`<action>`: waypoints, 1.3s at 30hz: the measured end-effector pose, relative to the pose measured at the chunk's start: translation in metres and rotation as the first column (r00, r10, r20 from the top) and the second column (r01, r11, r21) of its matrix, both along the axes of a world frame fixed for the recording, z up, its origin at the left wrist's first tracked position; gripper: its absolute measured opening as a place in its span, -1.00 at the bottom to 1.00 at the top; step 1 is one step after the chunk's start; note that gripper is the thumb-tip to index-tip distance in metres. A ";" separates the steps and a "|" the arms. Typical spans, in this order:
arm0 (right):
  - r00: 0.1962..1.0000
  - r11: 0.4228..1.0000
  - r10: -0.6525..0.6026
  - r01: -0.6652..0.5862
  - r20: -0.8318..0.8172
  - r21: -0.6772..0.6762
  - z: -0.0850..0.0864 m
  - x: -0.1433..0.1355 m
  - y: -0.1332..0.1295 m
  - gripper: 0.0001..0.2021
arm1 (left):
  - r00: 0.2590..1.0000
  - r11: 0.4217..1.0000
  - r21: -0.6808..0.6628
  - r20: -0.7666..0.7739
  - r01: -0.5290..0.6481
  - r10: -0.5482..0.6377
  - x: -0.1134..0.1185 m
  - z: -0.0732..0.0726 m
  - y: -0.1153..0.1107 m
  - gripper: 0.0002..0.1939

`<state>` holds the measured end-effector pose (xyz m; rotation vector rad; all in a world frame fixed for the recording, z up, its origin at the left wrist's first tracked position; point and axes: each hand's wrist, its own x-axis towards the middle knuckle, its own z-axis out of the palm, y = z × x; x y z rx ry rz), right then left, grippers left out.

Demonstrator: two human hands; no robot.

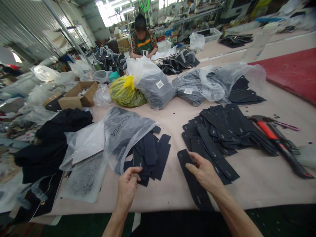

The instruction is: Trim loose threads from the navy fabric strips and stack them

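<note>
- Table [170,200] first: it spreads wide before me, and its bare middle runs between two dark heaps.
- Biggest heap, the right pile of strips [219,128], fans out just beyond my right hand [203,172].
- Over on the left, the printed plastic bag [128,123] lies slumped, its mouth facing right.
- Out of that mouth spills the left pile of strips [148,153], directly ahead of my left hand [128,184] and slightly to its right.
- Now the key piece, the dark strip [191,182]: it's in front of me, right of centre, long axis slanting from its far left end down to the right, near the table's front edge. My right hand is the nearer one, already on it; from my left, it lies across bare table to the right.
- That right hand is closed on the strip's right long edge, thumb on top, nearer the far end.
- And my left: fingers curled, thumb close to the index, right by the left pile. Whether it pinches anything, I can't tell.
</note>
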<state>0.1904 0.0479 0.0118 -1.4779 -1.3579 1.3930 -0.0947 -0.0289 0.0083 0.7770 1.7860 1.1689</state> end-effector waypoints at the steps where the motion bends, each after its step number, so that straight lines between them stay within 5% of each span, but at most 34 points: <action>1: 0.969 0.989 -0.090 0.061 0.228 0.134 0.000 0.008 0.009 -0.56 | 1.000 1.000 -0.007 -0.007 0.009 -0.009 -0.003 0.000 -0.006 -0.88; 3: 0.785 0.918 -0.306 0.094 0.539 0.385 0.000 0.017 0.024 -0.47 | 1.000 0.999 -0.047 0.007 0.003 -0.003 -0.004 -0.002 -0.015 -0.92; 5: 0.697 0.860 -0.382 0.027 0.607 0.510 -0.001 0.012 0.032 -0.49 | 0.998 0.994 -0.108 0.059 -0.008 0.014 0.000 -0.004 -0.019 -0.89; 9: 0.820 0.882 -0.094 -0.195 0.564 0.430 -0.003 -0.038 0.025 -0.70 | 0.999 0.987 -0.156 0.021 0.032 -0.029 0.016 -0.006 -0.013 -0.74; 13: 0.792 0.834 0.111 -0.402 0.600 0.377 -0.009 -0.099 0.002 -0.68 | 0.937 0.992 -0.116 -0.337 0.053 -0.089 0.023 -0.005 0.008 -0.73; 17: 0.710 0.757 0.138 -0.525 0.690 0.389 -0.018 -0.128 -0.008 -0.63 | 0.873 0.976 -0.193 -0.453 0.099 -0.179 0.021 -0.012 0.028 -0.75; 25: 0.653 0.710 0.088 -0.571 0.752 0.413 -0.031 -0.128 0.001 -0.82 | 0.793 0.972 -0.177 -0.564 0.157 -0.231 0.029 -0.011 0.030 -0.76; 28: 0.738 0.729 0.096 -0.509 0.668 0.457 -0.032 -0.123 0.003 -0.78 | 0.817 0.984 -0.118 -0.548 0.137 -0.179 0.032 -0.006 0.031 -0.74; 31: 0.897 0.873 0.055 -0.257 0.439 0.415 -0.035 -0.110 0.003 -0.77 | 0.856 0.987 -0.078 -0.492 0.138 -0.159 0.035 -0.001 0.034 -0.71; 35: 0.998 0.997 -0.058 0.057 0.027 0.051 -0.035 -0.087 -0.002 -0.80 | 0.910 0.983 -0.056 -0.372 0.175 -0.183 0.045 0.005 0.036 -0.67; 39: 0.914 0.944 -0.228 0.123 -0.336 -0.306 -0.029 -0.073 -0.014 -0.86 | 0.880 0.954 0.106 -0.426 0.279 -0.210 0.063 0.013 0.033 -0.71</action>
